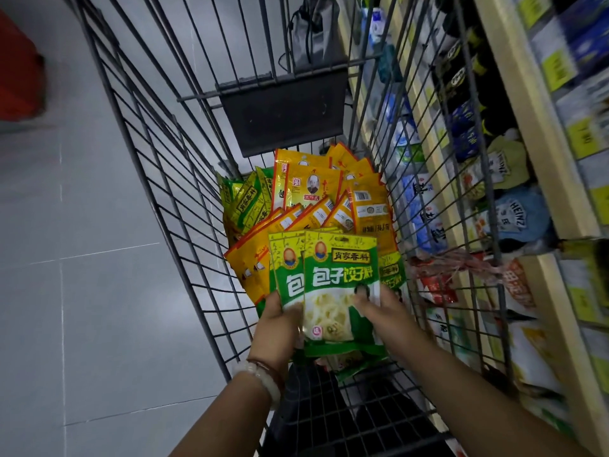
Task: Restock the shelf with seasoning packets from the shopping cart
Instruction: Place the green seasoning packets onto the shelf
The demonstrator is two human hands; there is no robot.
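Several green seasoning packets (339,285) are held fanned above the shopping cart (158,179), gripped at their lower edges by the left hand (278,319) and pinched by the right hand (379,308). Orange packets (313,189) are piled in the cart below, and the shelf (540,153) is seen at right.

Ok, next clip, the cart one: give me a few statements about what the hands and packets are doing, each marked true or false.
1. Both hands hold a fanned stack of green packets above the cart. True: left hand, right hand.
2. The cart holds only green packets. False: orange packets lie in it too.
3. The shelf stands on the person's right. True.
4. The left wrist is bare. False: it wears bracelets.
5. The right hand is resting on the shelf. False: it grips the packets.
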